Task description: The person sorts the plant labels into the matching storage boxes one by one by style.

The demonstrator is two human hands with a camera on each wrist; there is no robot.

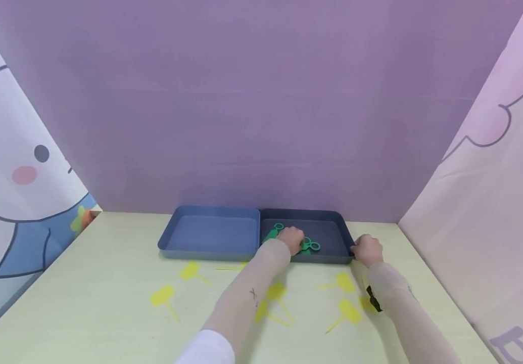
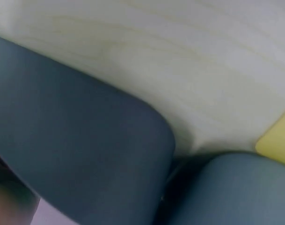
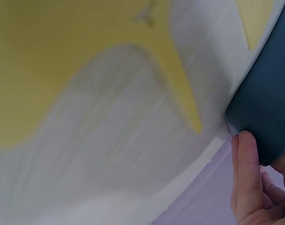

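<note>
Over the dark tray [image 1: 325, 227], my left hand [image 1: 291, 239] reaches down among green pieces with ring-shaped ends. One green piece [image 1: 314, 246] shows right of the hand, another [image 1: 272, 233] to its left. My left fingertips are hidden in the head view, so their hold is unclear. A blurred part of the left hand [image 2: 9, 206] shows beside something dark green past the tray wall [image 2: 86, 126] in the left wrist view. At the tray's front right corner my right hand [image 1: 368, 250] pinches the wall; its fingers [image 3: 248, 164] lie against that corner in the right wrist view.
A blue tray [image 1: 216, 232] stands against the dark tray's left side. Several flat yellow hammer-shaped pieces [image 1: 349, 311] lie scattered on the pale table [image 1: 106, 283] in front. A purple panel [image 1: 261, 126] rises behind, with printed cloths [image 1: 507, 227] at both sides.
</note>
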